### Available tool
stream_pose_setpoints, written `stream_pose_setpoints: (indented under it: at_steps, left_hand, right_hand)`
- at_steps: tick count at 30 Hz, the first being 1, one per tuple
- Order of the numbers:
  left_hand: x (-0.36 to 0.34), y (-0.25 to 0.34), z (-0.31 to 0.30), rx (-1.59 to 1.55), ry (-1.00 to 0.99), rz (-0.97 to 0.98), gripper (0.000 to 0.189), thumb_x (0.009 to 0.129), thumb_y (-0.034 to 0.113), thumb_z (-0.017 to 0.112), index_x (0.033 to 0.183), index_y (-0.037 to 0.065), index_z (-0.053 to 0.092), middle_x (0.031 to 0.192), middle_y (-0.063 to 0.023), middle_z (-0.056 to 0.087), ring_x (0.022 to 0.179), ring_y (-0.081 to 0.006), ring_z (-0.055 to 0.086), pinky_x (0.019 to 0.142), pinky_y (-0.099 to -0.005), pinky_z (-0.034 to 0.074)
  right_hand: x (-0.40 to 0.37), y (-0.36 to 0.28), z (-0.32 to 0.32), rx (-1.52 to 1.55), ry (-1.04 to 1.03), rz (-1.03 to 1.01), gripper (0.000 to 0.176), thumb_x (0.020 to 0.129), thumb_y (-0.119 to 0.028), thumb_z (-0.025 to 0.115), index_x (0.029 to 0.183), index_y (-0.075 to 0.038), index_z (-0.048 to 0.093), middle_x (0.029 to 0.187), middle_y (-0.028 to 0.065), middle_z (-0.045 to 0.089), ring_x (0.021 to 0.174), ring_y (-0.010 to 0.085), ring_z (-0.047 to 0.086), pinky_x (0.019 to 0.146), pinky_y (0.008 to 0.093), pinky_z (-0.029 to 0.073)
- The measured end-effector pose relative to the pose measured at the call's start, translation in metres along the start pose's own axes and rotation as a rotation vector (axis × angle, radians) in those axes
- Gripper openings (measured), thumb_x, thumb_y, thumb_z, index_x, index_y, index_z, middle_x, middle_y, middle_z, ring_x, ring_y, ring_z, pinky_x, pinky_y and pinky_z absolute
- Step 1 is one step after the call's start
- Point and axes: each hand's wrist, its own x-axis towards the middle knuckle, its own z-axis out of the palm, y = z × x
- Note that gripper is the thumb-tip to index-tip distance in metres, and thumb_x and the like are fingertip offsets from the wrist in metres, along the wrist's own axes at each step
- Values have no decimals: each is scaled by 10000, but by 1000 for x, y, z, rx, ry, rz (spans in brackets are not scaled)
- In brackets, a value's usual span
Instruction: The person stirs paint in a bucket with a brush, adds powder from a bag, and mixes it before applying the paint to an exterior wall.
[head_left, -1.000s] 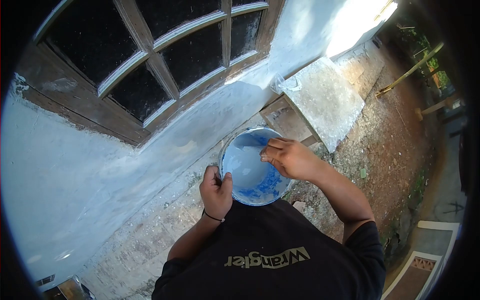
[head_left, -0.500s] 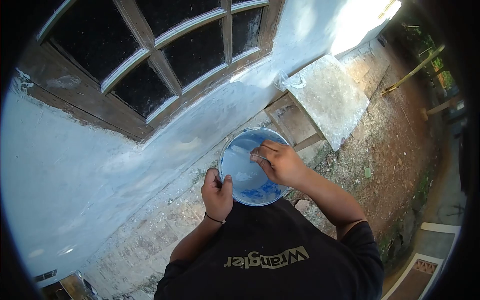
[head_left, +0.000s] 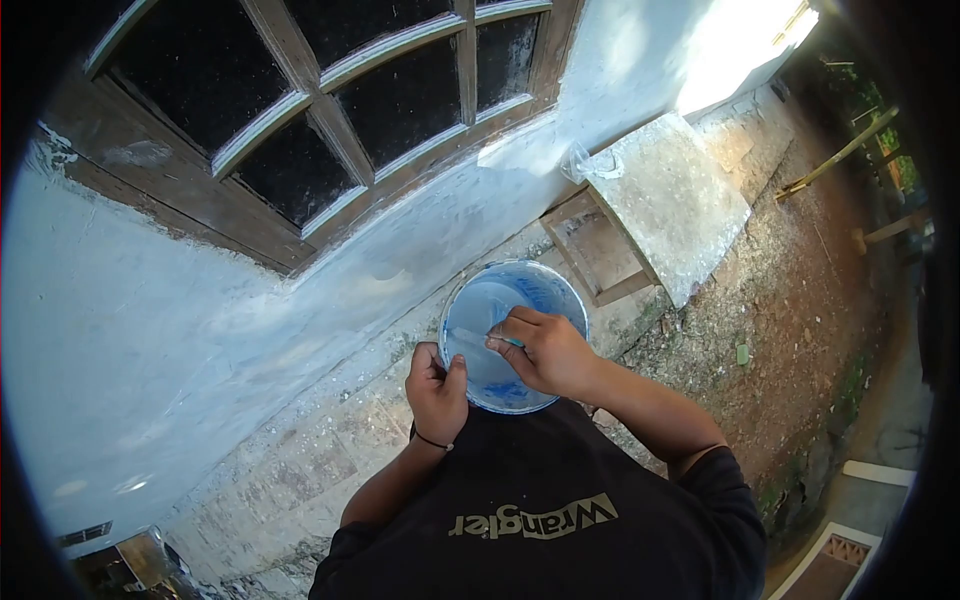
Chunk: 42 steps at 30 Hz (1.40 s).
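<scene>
Just beyond the dark shirt (head_left: 530, 480), the left hand (head_left: 438, 388) clasps the rim of the bucket (head_left: 576, 300) at centre frame. The right hand (head_left: 545, 352) pinches a pale flat tool (head_left: 470, 342) inside it, long axis pointing leftward, far end nearer the left thumb. Farther, upper right, lies a pale slab (head_left: 670, 200).

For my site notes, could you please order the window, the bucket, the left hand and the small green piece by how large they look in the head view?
Largest to smallest:
window
bucket
left hand
small green piece
</scene>
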Motion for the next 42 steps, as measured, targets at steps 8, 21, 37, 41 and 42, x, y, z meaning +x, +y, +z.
stream_pose_setpoints:
  at_steps: [8, 21, 37, 41, 42]
  left_hand:
    - [0, -6, -4, 34, 24, -5, 155, 836, 27, 563, 782, 27, 418, 617, 16, 382, 548, -40, 339, 491, -206, 293]
    - [11, 1, -2, -15, -19, 10, 164, 841, 37, 565, 776, 32, 414, 634, 18, 396, 562, -33, 346, 499, -195, 296]
    - [14, 5, -7, 8, -25, 15, 163, 842, 28, 558, 791, 34, 403, 653, 21, 384, 566, -27, 332, 502, -189, 287]
    - [18, 7, -7, -65, -26, -2, 161, 842, 28, 557, 794, 33, 404, 651, 21, 385, 566, -28, 333, 506, -188, 288]
    - [18, 9, -7, -59, -30, -12, 160, 842, 29, 557, 794, 32, 405, 651, 21, 385, 566, -29, 334, 507, -188, 289]
  right_hand:
    - [5, 13, -26, -217, 107, 2, 78, 779, -58, 629, 808, 2, 589, 739, 118, 556, 612, 300, 581, 535, 351, 478]
    - [0, -9, -2, -7, 21, 74, 82, 784, -66, 597, 821, -8, 553, 751, 122, 532, 632, 313, 567, 563, 382, 474]
    - [-8, -17, -20, -175, -27, 93, 103, 769, -56, 634, 838, -1, 583, 751, 114, 553, 605, 294, 586, 531, 347, 479]
    - [1, -19, 0, -13, 24, 112, 82, 775, -48, 607, 810, -1, 550, 740, 120, 528, 623, 306, 567, 557, 380, 474]
    - [3, -18, 4, 9, 66, 97, 84, 773, -47, 608, 816, 1, 555, 741, 123, 530, 628, 308, 567, 555, 381, 472]
